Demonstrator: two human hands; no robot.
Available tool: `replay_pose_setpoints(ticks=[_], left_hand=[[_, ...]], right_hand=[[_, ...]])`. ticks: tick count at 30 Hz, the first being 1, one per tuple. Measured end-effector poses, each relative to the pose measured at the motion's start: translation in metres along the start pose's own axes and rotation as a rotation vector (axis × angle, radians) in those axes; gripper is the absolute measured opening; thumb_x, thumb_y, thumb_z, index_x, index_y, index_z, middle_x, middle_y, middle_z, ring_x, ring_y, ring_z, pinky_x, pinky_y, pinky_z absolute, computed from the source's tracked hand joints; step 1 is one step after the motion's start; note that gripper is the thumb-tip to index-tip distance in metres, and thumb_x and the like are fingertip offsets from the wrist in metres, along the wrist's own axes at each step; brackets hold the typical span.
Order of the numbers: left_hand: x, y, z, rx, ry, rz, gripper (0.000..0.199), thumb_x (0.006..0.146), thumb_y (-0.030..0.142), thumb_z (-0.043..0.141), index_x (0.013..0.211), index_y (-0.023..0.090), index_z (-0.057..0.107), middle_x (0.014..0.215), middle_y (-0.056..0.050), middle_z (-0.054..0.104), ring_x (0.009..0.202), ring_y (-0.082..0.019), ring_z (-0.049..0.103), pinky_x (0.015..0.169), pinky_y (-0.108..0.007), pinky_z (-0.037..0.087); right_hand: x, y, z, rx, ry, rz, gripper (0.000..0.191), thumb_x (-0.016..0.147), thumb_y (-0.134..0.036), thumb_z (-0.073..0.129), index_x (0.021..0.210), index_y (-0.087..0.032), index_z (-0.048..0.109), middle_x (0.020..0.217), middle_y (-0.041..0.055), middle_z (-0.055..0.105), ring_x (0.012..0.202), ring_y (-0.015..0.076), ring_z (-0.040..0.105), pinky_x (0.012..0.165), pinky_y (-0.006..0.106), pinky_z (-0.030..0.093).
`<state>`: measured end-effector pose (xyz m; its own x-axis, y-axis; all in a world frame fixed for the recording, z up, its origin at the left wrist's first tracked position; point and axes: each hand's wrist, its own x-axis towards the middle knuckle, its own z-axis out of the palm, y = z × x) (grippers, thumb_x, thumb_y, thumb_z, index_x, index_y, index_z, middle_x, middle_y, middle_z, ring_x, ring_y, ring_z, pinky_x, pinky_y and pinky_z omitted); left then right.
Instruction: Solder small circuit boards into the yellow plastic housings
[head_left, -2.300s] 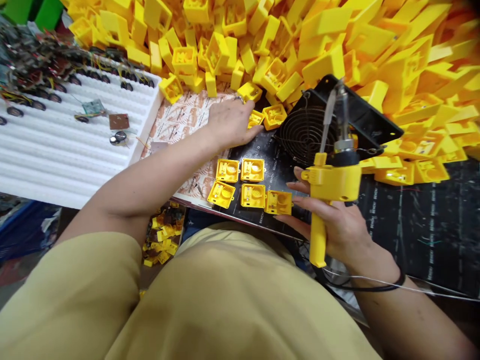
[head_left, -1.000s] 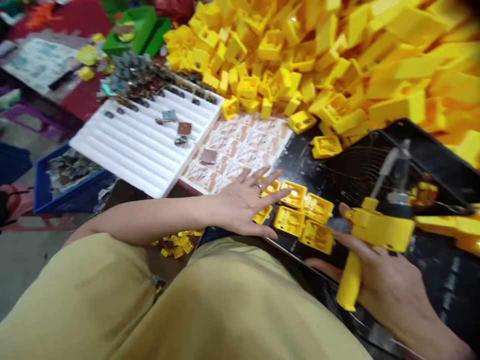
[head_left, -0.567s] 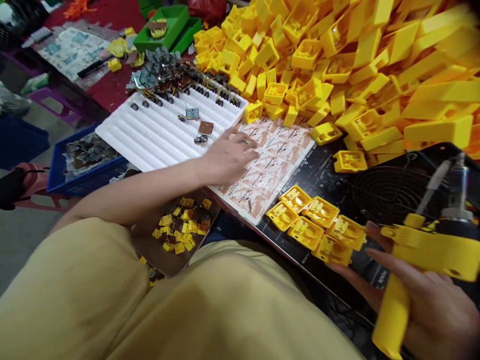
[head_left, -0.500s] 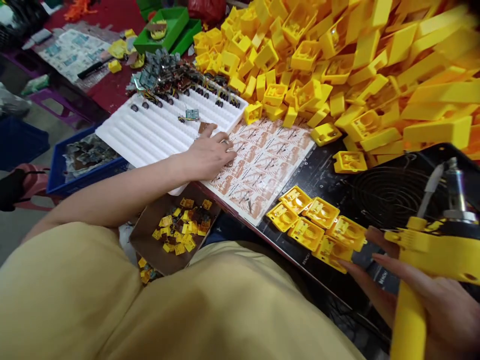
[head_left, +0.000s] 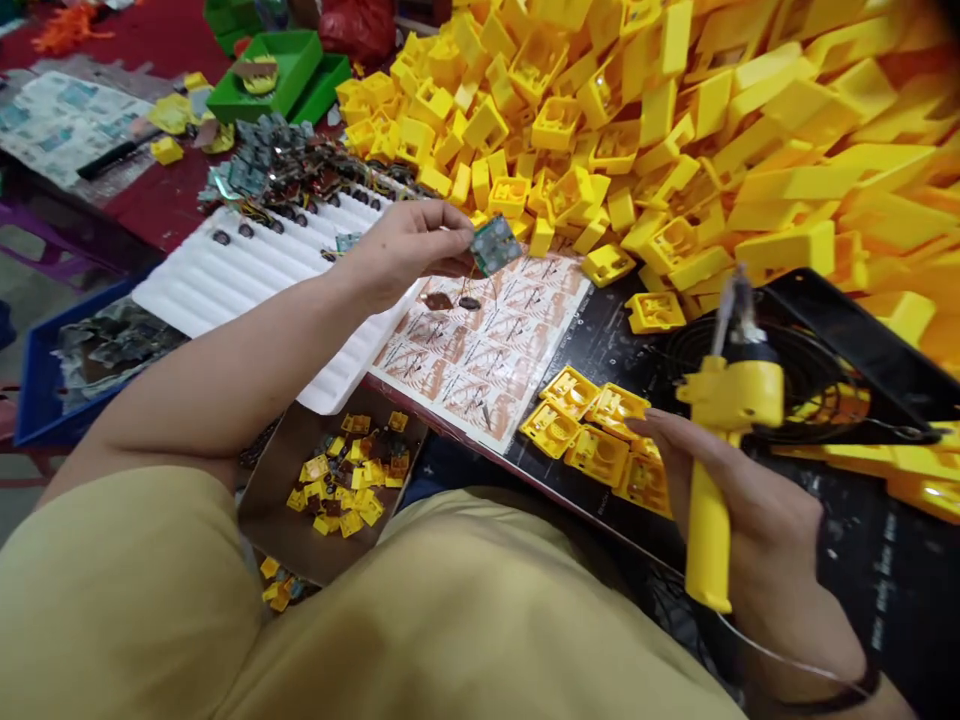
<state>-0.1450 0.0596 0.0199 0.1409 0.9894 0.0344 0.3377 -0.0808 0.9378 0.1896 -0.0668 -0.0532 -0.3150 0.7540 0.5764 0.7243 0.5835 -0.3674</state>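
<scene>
Raised over the patterned sheet [head_left: 510,345], my left hand [head_left: 420,245] pinches a small green circuit board [head_left: 496,246] at its edge. Thin wires run down from the board to a small dark round part [head_left: 470,303]. At the right, my right hand [head_left: 739,500] is closed around a yellow soldering gun [head_left: 709,530], its metal tip pointing up and away. Its fingertips reach the cluster of open yellow housings [head_left: 598,455] on the black bench top and hide part of it. Whether they touch a housing I cannot tell.
A large pile of yellow housings [head_left: 562,120] fills the back and right. White ridged foam [head_left: 247,290] carries wired boards at the left. A cardboard box [head_left: 270,520] of yellow parts stands below the table edge, and a blue crate [head_left: 37,385] stands far left.
My left hand has lifted from the foam's edge, and a circuit board with hanging wires now shows in it. My right hand and the soldering gun appear further left; the whole view has also shifted.
</scene>
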Motion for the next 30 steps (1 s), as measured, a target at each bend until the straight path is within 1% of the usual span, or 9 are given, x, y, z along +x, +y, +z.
replay_pose_setpoints(ticks=[7,9,12,16,20,24,26,28,30], left_hand=[[-0.006,-0.001,0.06,0.087,-0.373,-0.062,0.01,0.085,0.011,0.059,0.079,0.012,0.067,0.071,-0.005,0.07,0.063,-0.013,0.068,0.062,-0.03,0.058],[-0.012,0.0,0.073,0.045,-0.471,-0.102,0.012,0.085,0.011,0.059,0.078,0.011,0.068,0.069,-0.006,0.07,0.061,-0.012,0.066,0.059,-0.028,0.056],[-0.02,-0.003,0.079,-0.07,-0.553,-0.166,0.02,0.09,0.015,0.051,0.093,0.01,0.07,0.075,-0.008,0.074,0.064,-0.013,0.069,0.064,-0.029,0.057],[-0.036,-0.015,0.065,0.073,-0.505,-0.1,0.035,0.092,0.015,0.043,0.119,0.012,0.065,0.105,-0.011,0.076,0.095,-0.017,0.073,0.084,-0.032,0.058],[-0.057,-0.023,0.062,0.398,-0.412,0.171,0.036,0.091,0.023,0.048,0.12,0.012,0.067,0.124,-0.012,0.07,0.118,-0.021,0.065,0.105,-0.038,0.05],[-0.068,-0.022,0.085,0.188,-0.232,0.339,0.034,0.094,0.033,0.049,0.11,0.014,0.072,0.12,-0.01,0.072,0.121,-0.018,0.063,0.108,-0.033,0.048],[-0.069,-0.019,0.099,0.031,-0.177,0.284,0.029,0.092,0.035,0.055,0.101,0.015,0.075,0.114,-0.009,0.074,0.113,-0.018,0.067,0.1,-0.03,0.053],[-0.07,-0.016,0.111,-0.108,-0.144,0.138,0.027,0.088,0.037,0.06,0.096,0.016,0.075,0.102,-0.007,0.077,0.087,-0.017,0.073,0.076,-0.027,0.06],[-0.07,-0.014,0.118,-0.226,-0.142,-0.024,0.028,0.086,0.038,0.063,0.096,0.015,0.074,0.089,-0.005,0.077,0.057,-0.012,0.067,0.05,-0.023,0.052]], right_hand=[[0.043,-0.029,0.018,0.129,-0.031,-0.137,0.034,0.086,-0.021,0.069,0.115,-0.023,0.052,0.125,0.0118,0.065,0.112,0.0229,0.065,0.094,0.036,0.057],[0.05,-0.034,0.024,0.123,-0.058,-0.188,0.029,0.088,-0.021,0.067,0.113,-0.024,0.053,0.117,0.0083,0.068,0.108,0.0219,0.067,0.094,0.038,0.056],[0.052,-0.038,0.031,0.075,-0.019,-0.2,0.025,0.088,-0.016,0.065,0.11,-0.025,0.056,0.096,0.0019,0.072,0.083,0.0161,0.071,0.077,0.027,0.057],[0.046,-0.037,0.035,0.065,0.048,-0.088,0.022,0.088,-0.015,0.065,0.107,-0.024,0.056,0.082,-0.0021,0.07,0.064,0.0116,0.067,0.056,0.019,0.051],[0.04,-0.036,0.039,0.131,0.062,-0.017,0.018,0.09,-0.018,0.063,0.104,-0.024,0.054,0.084,-0.0025,0.07,0.067,0.012,0.069,0.057,0.018,0.053],[0.039,-0.041,0.042,0.154,0.056,-0.007,0.015,0.091,-0.02,0.061,0.101,-0.024,0.051,0.083,-0.0027,0.07,0.067,0.0128,0.07,0.056,0.019,0.054],[0.039,-0.044,0.043,0.143,0.064,-0.01,0.015,0.09,-0.021,0.062,0.1,-0.024,0.051,0.082,-0.0029,0.07,0.065,0.0129,0.069,0.054,0.019,0.053],[0.037,-0.046,0.044,0.118,0.074,-0.019,0.014,0.09,-0.021,0.062,0.099,-0.024,0.052,0.08,-0.0031,0.069,0.064,0.0127,0.069,0.053,0.019,0.051],[0.035,-0.046,0.044,0.091,0.08,-0.039,0.014,0.091,-0.021,0.062,0.1,-0.024,0.052,0.078,-0.0035,0.068,0.061,0.0121,0.067,0.052,0.019,0.05]])
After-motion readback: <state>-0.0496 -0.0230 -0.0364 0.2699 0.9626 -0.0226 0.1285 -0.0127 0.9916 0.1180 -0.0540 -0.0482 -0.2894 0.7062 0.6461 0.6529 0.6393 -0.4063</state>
